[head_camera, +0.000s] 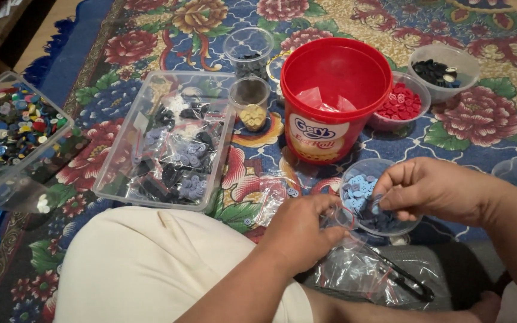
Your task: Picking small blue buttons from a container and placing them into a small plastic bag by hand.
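Head view. Small clear bag (337,216), frame centre-right, mouth pinched open by the left hand (299,230). At its 2 o'clock, the right hand (435,190) pinches blue buttons over their clear bowl (371,197). Red bucket (334,96) at 12 o'clock. Risk: buttons could miss the narrow mouth and scatter onto the patterned rug (498,119).

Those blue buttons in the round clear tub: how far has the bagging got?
Done: the clear rectangular tray already holds many filled little bags. In hand: the left hand holds a small clear plastic bag open while the right hand picks blue buttons from the round clear tub. Left: plenty of blue buttons, plus the mixed buttons box.
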